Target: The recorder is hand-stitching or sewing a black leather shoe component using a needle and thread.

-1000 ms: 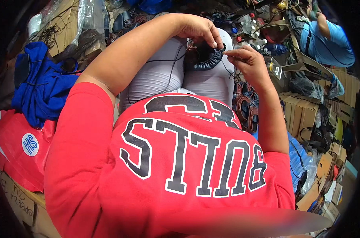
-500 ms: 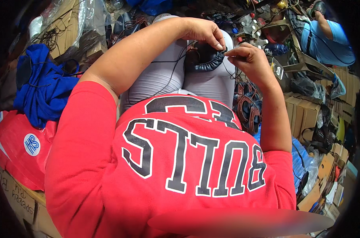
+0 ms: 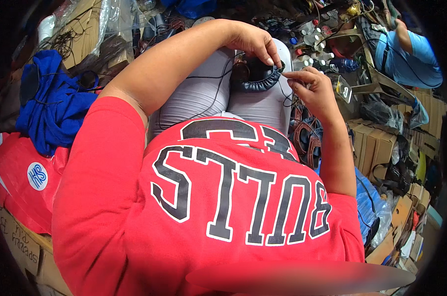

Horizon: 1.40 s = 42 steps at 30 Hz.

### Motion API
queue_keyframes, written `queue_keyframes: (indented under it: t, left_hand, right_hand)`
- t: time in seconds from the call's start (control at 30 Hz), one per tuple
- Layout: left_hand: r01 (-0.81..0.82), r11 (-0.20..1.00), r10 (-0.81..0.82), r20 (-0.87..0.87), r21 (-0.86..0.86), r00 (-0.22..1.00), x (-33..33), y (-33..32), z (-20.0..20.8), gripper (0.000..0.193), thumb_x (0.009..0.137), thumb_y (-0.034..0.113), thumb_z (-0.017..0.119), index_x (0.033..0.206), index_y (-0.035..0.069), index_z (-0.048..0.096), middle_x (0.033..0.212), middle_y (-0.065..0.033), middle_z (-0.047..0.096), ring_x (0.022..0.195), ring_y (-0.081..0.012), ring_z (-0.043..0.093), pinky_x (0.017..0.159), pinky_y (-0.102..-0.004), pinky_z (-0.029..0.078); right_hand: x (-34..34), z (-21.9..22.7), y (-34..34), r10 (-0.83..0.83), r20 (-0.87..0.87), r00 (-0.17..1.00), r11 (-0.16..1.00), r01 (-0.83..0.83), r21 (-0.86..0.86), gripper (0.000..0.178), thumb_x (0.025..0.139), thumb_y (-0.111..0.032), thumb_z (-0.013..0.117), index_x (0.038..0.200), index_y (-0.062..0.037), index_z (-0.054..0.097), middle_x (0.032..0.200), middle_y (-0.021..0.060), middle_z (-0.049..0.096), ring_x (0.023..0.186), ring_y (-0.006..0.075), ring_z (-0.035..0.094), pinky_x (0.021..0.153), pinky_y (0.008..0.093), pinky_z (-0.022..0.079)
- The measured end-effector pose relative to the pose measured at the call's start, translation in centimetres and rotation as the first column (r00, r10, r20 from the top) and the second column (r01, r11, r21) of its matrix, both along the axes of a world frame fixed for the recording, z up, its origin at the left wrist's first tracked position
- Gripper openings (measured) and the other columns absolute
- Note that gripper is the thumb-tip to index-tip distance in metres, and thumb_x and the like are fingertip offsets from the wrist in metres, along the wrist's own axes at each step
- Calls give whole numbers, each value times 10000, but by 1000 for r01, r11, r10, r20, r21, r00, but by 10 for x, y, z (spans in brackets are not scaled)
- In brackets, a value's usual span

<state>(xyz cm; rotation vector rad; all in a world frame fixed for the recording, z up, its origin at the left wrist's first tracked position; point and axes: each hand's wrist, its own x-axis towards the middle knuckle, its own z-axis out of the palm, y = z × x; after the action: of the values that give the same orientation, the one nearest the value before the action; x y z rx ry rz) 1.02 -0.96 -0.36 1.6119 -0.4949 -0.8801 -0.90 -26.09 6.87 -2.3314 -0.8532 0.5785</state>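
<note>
Right hand [image 3: 313, 89] has eased slightly away from the left hand [image 3: 255, 41].
Left grip pinches the rim of a black puckered piece [image 3: 259, 86] on the lap [image 3: 196, 96]; right grip is narrow, its hold impossible to tell. Right of the lap lie small bottles [image 3: 310, 39], contents indistinct.

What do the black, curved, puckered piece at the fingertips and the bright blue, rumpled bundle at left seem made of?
Black curved piece: probably leather or a synthetic lookalike, glossy; highlights catch its puckered ridges.
Blue bundle: likely cloth, matte; it lies in soft folds without shine, weave unclear.
</note>
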Motion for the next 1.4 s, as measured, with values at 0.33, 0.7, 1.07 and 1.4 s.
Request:
queue_keyframes:
  t: [0.33, 0.7, 1.07, 1.4]
  left_hand:
    - [64, 997, -64, 2, 50, 998, 13, -4, -5, 385, 864, 185, 704, 1229, 66, 667, 1046, 4, 694, 922, -88, 585, 802, -260, 466]
    - [-89, 993, 62, 298, 78, 953, -1, 14, 10, 389, 850, 183, 712, 1207, 35, 671, 1051, -70, 686, 982, -154, 597, 928, -291, 444]
    - [-601, 793, 324, 763, 103, 559, -85, 8, 8, 230, 764, 145, 753, 970, 73, 684, 1024, -108, 609, 920, -291, 625, 819, -374, 502]
    - [-468, 883, 370, 562, 36, 740, -97, -26, 16, 121, 852, 86, 649, 948, 45, 586, 842, -146, 618, 833, -331, 634, 705, -404, 494]
  right_hand:
    - [17, -37, -10, -89, -393, 915, 969, 170, 176, 211, 890, -98, 666, 1091, -74, 729, 899, 0, 621, 925, 106, 554, 840, 248, 421]
    - [16, -21, -7, -45, -487, 872, 959, 175, 224, 332, 938, -280, 616, 1112, -11, 702, 942, -11, 602, 924, 114, 509, 877, 264, 375]
    - [29, 8, 70, 109, 12, 994, 924, -97, -370, 427, 890, -425, 676, 886, 2, 646, 667, 17, 533, 647, 103, 493, 568, 291, 416]
    - [32, -33, -15, -2, -576, 818, 972, 136, 189, 325, 922, -365, 666, 797, -72, 603, 710, -96, 457, 656, 32, 370, 588, 220, 288]
